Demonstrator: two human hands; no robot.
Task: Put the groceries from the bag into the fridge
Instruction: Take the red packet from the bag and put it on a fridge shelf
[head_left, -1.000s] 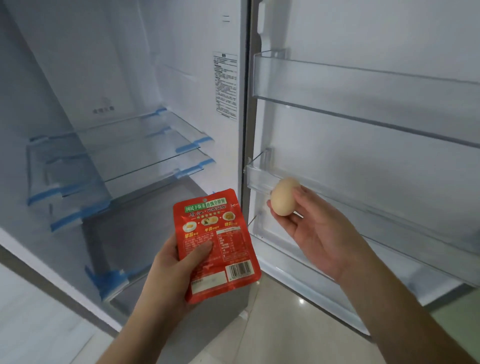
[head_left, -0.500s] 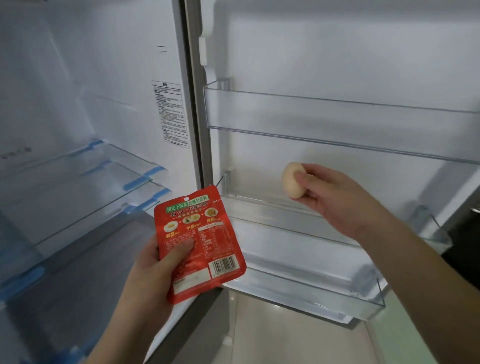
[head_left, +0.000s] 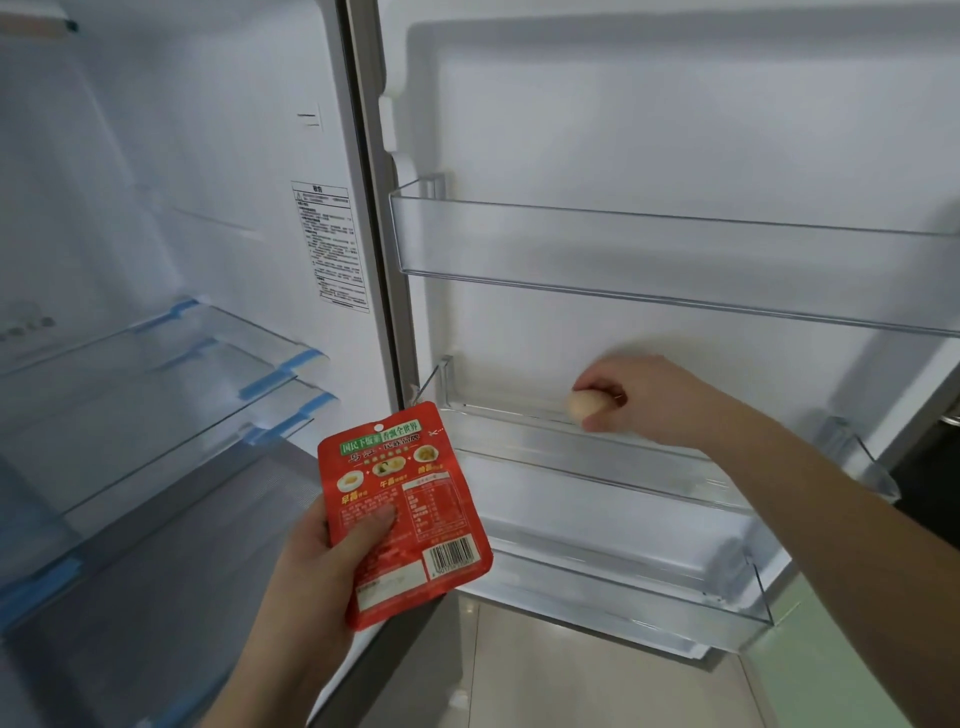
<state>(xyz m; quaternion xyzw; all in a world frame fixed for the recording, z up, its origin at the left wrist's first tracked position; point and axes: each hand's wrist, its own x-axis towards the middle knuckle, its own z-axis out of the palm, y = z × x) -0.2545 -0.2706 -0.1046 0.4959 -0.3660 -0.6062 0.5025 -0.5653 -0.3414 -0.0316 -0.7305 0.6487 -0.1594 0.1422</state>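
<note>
The fridge (head_left: 208, 260) stands wide open, its glass shelves (head_left: 171, 374) bare, and the door (head_left: 649, 130) swung out to the right carries three clear racks stacked one above another. Here is the change: a second ago the egg sat up on the fingertips in front of the door, palm facing upward; now the right hand (head_left: 639, 397) has turned over and dropped into the middle door rack (head_left: 597, 457), knuckles on top, reaching down behind its clear front rail. That means the first grocery is nearly home; by my reading this is the placing step, with release not yet made. The top rack (head_left: 675, 249) and the bottom rack (head_left: 623, 587) look bare. Over on the other side, the left hand (head_left: 317, 566) holds up a red packet (head_left: 402, 514) in front of the fridge opening, thumb pressed flat across its printed face, the other fingers hidden behind it, a firm pinch. That one is waiting its turn. Now the egg (head_left: 584, 406): the right fingers curl closed around it from above, only its pale left end showing, low over the rack floor. Whether it touches the floor I cannot tell, the picture is blurred there. No bag is in view.
</note>
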